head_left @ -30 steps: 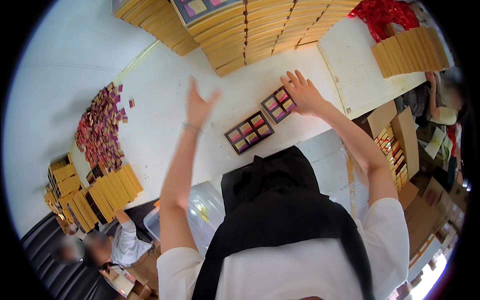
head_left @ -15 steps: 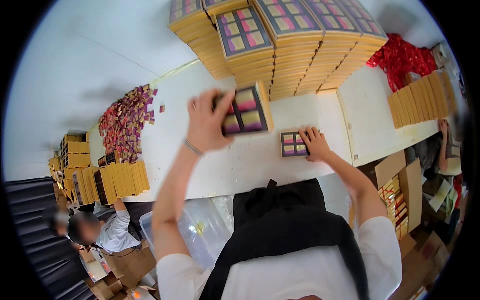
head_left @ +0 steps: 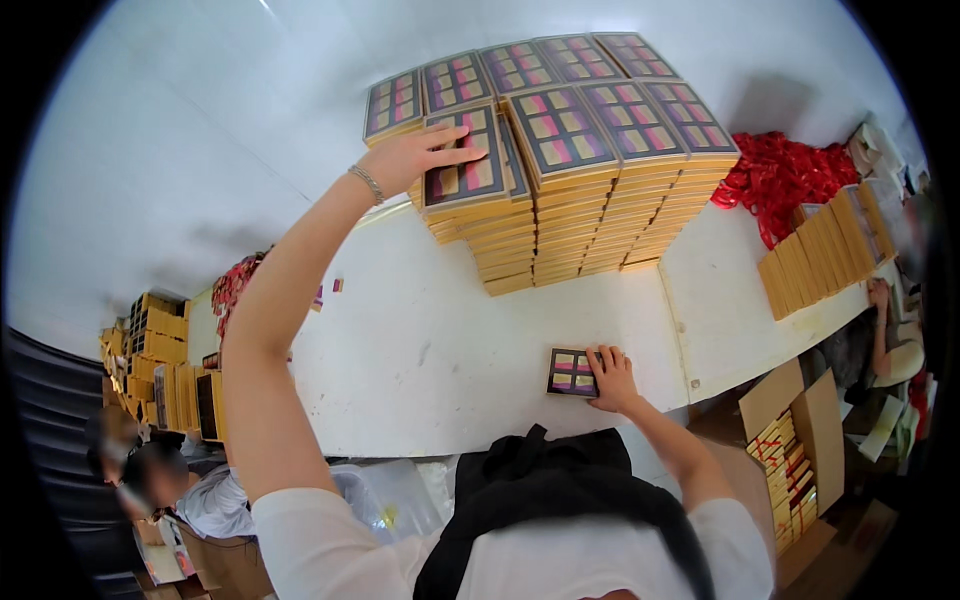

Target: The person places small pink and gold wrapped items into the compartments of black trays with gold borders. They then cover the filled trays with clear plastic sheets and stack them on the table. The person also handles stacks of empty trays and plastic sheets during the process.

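Note:
My left hand (head_left: 420,160) reaches up to the stack and grips a box (head_left: 462,182) by its left side. Its fingers stretch over the box top; the thumb is hidden. That box has a dark frame with gold, pink and purple squares in it, and sits slightly askew on the front left column. Below, on the white table, my right hand (head_left: 612,380) is closed around the right end of a smaller box (head_left: 572,373) with the same kind of squares. This one lies flat near the front edge.
Tall stacks of matching boxes (head_left: 575,235) stand at the back centre. Red ribbons (head_left: 785,180) are heaped at the right, near a row of boxes (head_left: 815,258). An open carton (head_left: 825,430) stands below the table. Two other people (head_left: 205,495) are at the lower left.
My left hand has carried the larger box up and away from me onto the stack. My right hand stays on the smaller box. The whole view has shifted.

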The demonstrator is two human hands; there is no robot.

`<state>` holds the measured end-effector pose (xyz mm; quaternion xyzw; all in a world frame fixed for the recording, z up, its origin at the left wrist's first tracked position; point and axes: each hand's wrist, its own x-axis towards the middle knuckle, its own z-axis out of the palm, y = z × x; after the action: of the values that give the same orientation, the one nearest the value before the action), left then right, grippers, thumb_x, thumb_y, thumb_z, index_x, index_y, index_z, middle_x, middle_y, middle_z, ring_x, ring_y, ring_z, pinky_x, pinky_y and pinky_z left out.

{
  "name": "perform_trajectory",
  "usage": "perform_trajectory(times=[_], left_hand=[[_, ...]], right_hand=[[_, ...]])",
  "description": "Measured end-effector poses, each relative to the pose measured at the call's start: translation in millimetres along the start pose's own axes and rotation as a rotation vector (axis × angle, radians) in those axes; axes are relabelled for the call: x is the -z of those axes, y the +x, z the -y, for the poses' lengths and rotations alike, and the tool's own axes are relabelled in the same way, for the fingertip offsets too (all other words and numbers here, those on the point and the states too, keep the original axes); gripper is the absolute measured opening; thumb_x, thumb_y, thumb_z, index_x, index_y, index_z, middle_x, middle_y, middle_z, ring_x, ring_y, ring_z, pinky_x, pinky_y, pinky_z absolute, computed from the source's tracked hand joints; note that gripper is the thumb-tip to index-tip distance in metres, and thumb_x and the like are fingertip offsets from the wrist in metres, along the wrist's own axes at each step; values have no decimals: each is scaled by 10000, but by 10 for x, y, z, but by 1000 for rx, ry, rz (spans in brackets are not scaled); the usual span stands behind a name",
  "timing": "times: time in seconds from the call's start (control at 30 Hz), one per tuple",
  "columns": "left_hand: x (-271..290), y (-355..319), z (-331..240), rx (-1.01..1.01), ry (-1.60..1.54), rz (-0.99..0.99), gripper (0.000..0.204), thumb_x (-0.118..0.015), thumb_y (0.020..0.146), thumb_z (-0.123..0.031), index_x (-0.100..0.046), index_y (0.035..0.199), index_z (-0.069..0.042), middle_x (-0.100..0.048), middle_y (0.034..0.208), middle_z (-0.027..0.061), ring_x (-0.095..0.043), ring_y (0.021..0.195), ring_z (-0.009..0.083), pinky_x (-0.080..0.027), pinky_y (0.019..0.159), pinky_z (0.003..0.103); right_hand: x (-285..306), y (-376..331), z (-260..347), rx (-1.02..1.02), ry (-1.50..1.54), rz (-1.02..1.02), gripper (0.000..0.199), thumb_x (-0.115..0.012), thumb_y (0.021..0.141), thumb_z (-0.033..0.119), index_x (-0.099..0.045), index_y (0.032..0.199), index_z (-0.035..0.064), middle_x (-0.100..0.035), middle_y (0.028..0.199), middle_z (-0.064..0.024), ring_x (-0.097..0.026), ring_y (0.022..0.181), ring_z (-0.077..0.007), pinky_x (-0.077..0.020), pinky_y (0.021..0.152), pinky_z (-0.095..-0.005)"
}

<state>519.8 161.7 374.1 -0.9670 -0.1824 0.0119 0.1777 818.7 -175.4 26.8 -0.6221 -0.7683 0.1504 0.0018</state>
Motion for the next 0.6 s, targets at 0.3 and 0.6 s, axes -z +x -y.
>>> perform_trajectory(times=[0.3,0.6], left_hand=[[-496,360,-590,842,-1602,-569,729,-582,893,-329,-201,1452,-57,-429,1328,143,-452,1153,226,-378,958,368],[-567,234,-602,757,-1983,-576,583,-590,918,-344,-349,1408,-138,-549,1095,12,-501,989,99,-450,852,337]], right_hand=[[-8,77,93,47,49,-127,1101,-824,504,329,-281,1437,109,-336,1351,-188,-322,1250,-391,-315,961,-551],[-87,478,992,7,206,-84,1026,-757,532,356,-312,1417,89,-361,1289,-201,-361,1173,-404,-369,842,-562]])
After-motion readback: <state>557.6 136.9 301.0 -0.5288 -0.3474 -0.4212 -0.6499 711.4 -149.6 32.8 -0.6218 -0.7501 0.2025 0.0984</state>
